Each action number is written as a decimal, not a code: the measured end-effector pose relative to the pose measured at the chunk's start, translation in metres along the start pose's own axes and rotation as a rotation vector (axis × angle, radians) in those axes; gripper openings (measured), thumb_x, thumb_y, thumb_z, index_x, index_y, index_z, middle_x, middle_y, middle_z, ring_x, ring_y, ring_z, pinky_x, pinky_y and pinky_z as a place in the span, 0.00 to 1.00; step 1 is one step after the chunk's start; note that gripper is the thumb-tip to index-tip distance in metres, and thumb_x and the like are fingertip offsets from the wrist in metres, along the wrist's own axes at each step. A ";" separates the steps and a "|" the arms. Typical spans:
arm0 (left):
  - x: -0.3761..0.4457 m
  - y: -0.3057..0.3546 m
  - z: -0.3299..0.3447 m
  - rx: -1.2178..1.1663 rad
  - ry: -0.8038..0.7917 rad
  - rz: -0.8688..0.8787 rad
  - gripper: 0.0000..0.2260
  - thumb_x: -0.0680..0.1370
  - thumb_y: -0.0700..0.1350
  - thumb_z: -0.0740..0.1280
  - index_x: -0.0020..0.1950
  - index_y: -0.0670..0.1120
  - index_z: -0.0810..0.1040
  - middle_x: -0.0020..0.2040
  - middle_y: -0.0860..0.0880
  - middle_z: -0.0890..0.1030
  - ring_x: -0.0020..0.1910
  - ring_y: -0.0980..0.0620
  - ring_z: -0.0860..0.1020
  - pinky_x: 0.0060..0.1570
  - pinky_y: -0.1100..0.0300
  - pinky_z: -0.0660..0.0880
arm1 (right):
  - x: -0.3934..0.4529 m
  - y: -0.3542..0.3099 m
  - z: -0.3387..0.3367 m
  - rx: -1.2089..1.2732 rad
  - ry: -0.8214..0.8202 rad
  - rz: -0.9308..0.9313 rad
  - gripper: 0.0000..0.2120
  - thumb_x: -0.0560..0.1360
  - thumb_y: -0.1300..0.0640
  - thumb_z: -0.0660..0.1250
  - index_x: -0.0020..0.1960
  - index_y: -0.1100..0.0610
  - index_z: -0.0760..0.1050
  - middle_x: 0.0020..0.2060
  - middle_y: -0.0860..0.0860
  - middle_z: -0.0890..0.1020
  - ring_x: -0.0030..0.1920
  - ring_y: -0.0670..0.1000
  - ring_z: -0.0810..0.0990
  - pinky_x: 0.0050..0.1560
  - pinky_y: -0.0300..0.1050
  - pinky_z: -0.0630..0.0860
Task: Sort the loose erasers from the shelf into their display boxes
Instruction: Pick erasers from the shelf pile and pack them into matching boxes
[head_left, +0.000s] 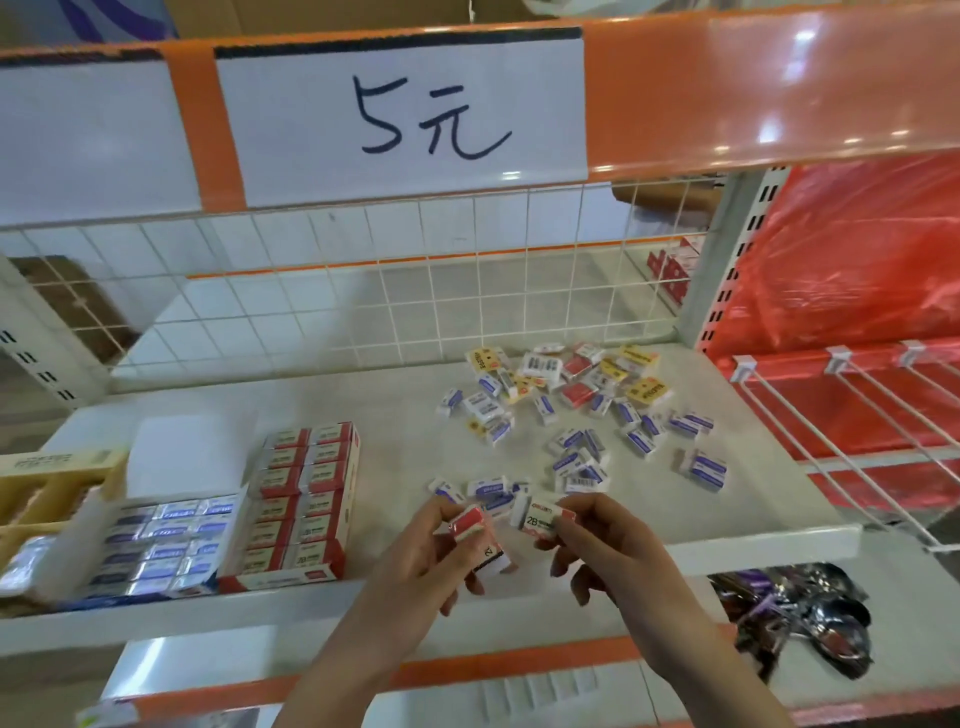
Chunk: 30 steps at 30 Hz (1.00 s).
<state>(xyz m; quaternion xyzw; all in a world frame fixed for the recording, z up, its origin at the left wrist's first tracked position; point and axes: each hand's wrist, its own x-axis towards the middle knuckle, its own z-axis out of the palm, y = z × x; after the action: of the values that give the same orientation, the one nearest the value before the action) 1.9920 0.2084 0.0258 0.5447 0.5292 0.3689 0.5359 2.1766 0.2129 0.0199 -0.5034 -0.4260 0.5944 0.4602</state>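
Erasers lie loose across the white shelf (395, 415), which spans the view under a paper price sign (402, 117). At the shelf's left stand three display boxes side by side: a red-and-white box (304, 499) filled with red-sleeved erasers, a blue box (161, 540) filled with blue-sleeved ones, and a yellow box (47, 493) at the edge. The scattered pile (576, 410) of blue, red and yellow erasers sits right of centre. Near the front edge, the left hand (441, 551) pinches a red-sleeved eraser (475, 535), and the right hand (597, 535) pinches a 2B eraser (543, 517), the two close together.
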 end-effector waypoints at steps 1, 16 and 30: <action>-0.002 -0.001 -0.004 0.029 0.009 -0.007 0.07 0.76 0.49 0.65 0.50 0.47 0.74 0.42 0.42 0.82 0.34 0.54 0.75 0.32 0.61 0.67 | 0.001 0.000 0.003 -0.006 -0.012 0.008 0.02 0.76 0.67 0.63 0.48 0.64 0.73 0.33 0.54 0.81 0.31 0.50 0.77 0.25 0.39 0.69; -0.042 -0.019 -0.089 0.456 0.208 -0.132 0.07 0.71 0.56 0.70 0.47 0.59 0.77 0.42 0.61 0.82 0.40 0.61 0.77 0.38 0.69 0.70 | 0.018 0.008 0.075 -0.221 -0.189 -0.011 0.05 0.76 0.63 0.65 0.51 0.58 0.75 0.37 0.55 0.83 0.34 0.44 0.80 0.31 0.38 0.72; -0.054 -0.037 -0.167 0.494 0.263 -0.143 0.04 0.74 0.54 0.68 0.40 0.60 0.78 0.35 0.67 0.79 0.37 0.65 0.76 0.35 0.70 0.70 | 0.044 0.022 0.151 -0.543 -0.083 -0.179 0.04 0.75 0.55 0.67 0.49 0.48 0.77 0.39 0.43 0.80 0.38 0.39 0.76 0.38 0.28 0.70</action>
<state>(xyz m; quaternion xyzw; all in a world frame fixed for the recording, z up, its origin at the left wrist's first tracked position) 1.8144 0.1830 0.0241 0.5675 0.7051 0.2575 0.3383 2.0217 0.2444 0.0097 -0.5436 -0.6311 0.4356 0.3413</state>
